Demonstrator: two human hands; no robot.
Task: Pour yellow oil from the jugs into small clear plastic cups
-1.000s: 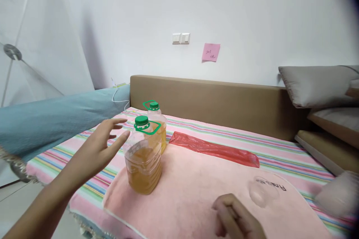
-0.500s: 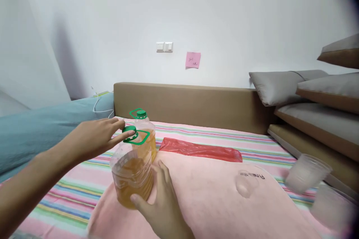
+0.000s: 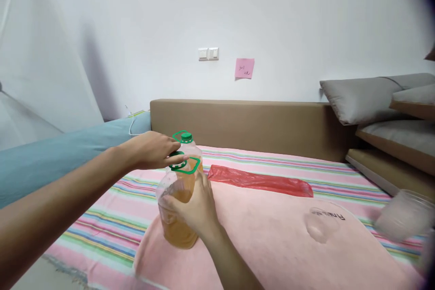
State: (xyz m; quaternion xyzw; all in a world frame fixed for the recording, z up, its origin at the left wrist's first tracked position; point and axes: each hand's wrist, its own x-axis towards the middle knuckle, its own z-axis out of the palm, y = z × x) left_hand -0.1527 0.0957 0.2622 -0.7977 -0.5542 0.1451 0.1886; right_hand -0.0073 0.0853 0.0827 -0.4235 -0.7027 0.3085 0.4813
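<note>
While the left hand (image 3: 154,148) had its fingers and thumb closed about the green cap (image 3: 177,154) of the front bottle (image 3: 180,234), the right hand (image 3: 197,206) was clamped on that same bottle's side, thumb across the near face, fingers round by the right. Two hands, one bottle, and it stood upright on the pink mat (image 3: 272,235), close to the mat's left end! Amber liquid filled its lower part, and the green handle (image 3: 195,166) poked out to the right, below the left hand and just above the right. The hands were apart from each other, one high, one low.

Right behind came the back bottle (image 3: 192,148), upright too, its own green cap (image 3: 186,137) on; the front bottle and the right hand hid its base, so there was no telling what lay under it. Over to the right, a red bag (image 3: 258,181) lay flat along the mat's far edge, a clear plastic piece (image 3: 318,226) rested on the mat near the dark lettering, and beyond the mat, on the striped sheet (image 3: 105,231), sat a blurred plastic tub (image 3: 403,217) beside the stacked cushions (image 3: 397,133).
</note>
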